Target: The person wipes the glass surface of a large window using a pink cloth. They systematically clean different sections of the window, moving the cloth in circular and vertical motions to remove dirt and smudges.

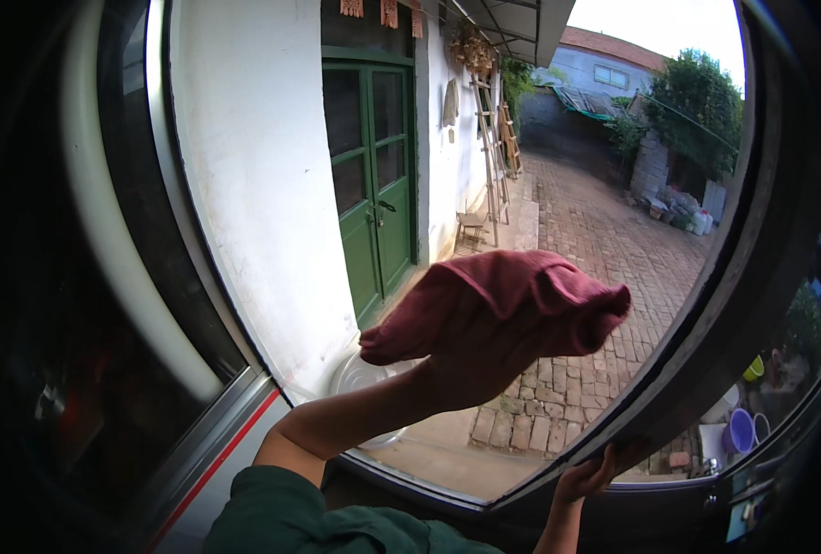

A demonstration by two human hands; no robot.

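Observation:
A crumpled maroon cloth (507, 298) is in my left hand (476, 370), which is raised in front of a large window opening. Folds of the cloth hide most of the fingers. From here I cannot tell whether the cloth touches a glass pane. Lower right, my right hand (586, 476) grips the dark window frame (649, 388), fingers curled over its edge. A metal sill (438, 490) runs along the bottom of the opening, below my left forearm.
Outside, a green double door (376, 187) stands in a white wall (258, 173). Wooden ladders (490, 159) lean farther along, near a small chair (471, 225). A round, lidded container (358, 374) sits below the window. Brick paving (590, 208) stretches back; a purple bucket (738, 431) shows at right.

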